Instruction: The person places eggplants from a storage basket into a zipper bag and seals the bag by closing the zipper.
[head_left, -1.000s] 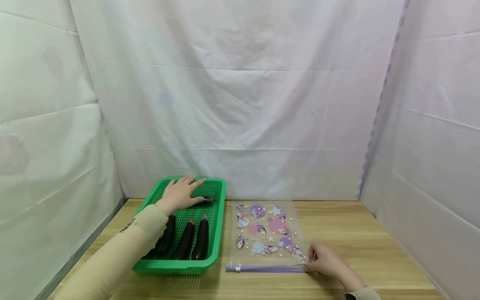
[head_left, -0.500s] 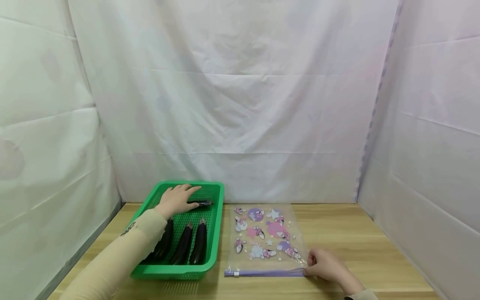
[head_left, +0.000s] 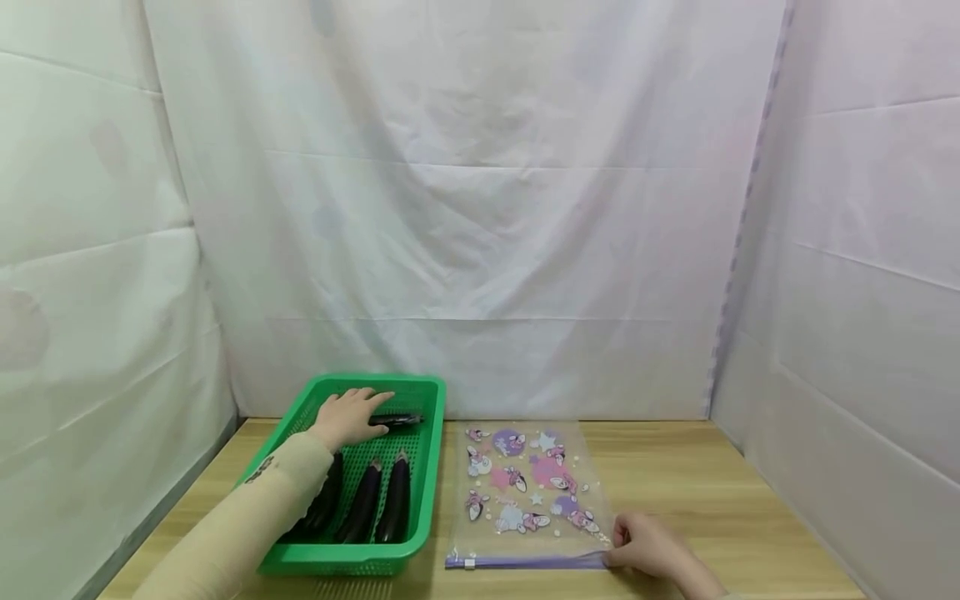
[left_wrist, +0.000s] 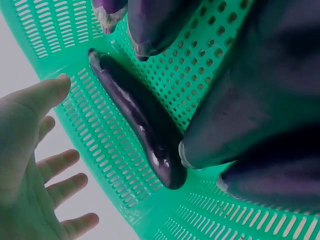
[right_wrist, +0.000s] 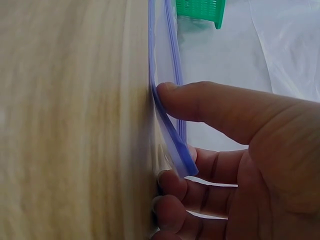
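My left hand (head_left: pixel 348 418) hovers over the far end of a green basket (head_left: pixel 438 467), fingers spread and holding nothing. A dark purple eggplant (left_wrist: pixel 137 117) lies along the far wall, beside the thumb (left_wrist: pixel 47 92) in the left wrist view. Several more eggplants (head_left: pixel 395 504) rest in the near half, partly behind the sleeve. To the right, a clear zip bag (head_left: pixel 517 540) printed with cartoon figures lies flat, its purple zip strip (head_left: pixel 540 563) toward me. My right hand (head_left: pixel 647 546) pinches the strip's right end; in the right wrist view the strip's two edges (right_wrist: pixel 167 117) stand apart there.
A white slider (head_left: pixel 469 564) sits near the strip's left end. All this stands on a wooden table (head_left: pixel 675 475). White cloth (head_left: pixel 480 250) hangs behind the table and along both sides.
The head view has tilted up, so everything sits lower in it. My left hand has drawn back slightly from the basket's far rim. The right hand keeps its grip on the zip bag.
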